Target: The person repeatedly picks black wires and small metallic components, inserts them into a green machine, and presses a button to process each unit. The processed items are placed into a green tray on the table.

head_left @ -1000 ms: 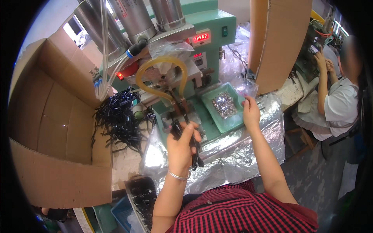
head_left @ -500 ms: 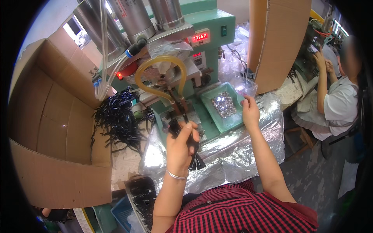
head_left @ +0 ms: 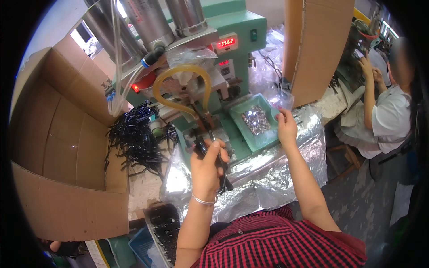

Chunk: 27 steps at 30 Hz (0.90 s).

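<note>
Foil-covered bench (head_left: 286, 178), green press (head_left: 232, 58), black parts pile (head_left: 134, 143)

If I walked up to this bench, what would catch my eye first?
Probably the green machine at the centre back, with its red lit display. In front of it, the left hand grips black parts, while the right hand rests beside a green tray of shiny metal bits.

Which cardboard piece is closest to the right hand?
The upright cardboard panel behind the green tray, just above the right hand; the big box lies far left.
</note>
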Motion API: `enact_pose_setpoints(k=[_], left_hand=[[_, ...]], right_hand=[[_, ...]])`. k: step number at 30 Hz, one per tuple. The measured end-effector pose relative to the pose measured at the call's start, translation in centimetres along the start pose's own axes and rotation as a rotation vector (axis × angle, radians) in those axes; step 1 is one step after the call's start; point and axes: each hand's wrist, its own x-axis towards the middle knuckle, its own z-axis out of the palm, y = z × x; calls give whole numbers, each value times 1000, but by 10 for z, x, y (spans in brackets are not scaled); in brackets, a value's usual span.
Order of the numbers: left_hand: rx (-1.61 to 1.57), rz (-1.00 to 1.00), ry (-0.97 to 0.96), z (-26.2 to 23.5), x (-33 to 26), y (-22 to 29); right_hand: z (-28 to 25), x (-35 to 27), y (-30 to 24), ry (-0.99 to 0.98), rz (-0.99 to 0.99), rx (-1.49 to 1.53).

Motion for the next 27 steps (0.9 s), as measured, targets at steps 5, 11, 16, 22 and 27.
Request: enact_pose_setpoints(k=[5, 11, 16, 22, 27], left_hand=[[-26, 20, -12, -2, 0, 0], [19, 35, 22, -1, 1, -5], [13, 44, 0, -3, 2, -5], [2, 43, -16, -6, 3, -7], [-4, 42, -32, -6, 3, -7]], right_hand=[[2, 1, 0, -8, -1, 42], [2, 2, 5, -4, -2, 27], [3, 1, 5, 7, -7, 16], [2, 1, 2, 3, 1, 2], [0, 1, 2, -10, -8, 6]])
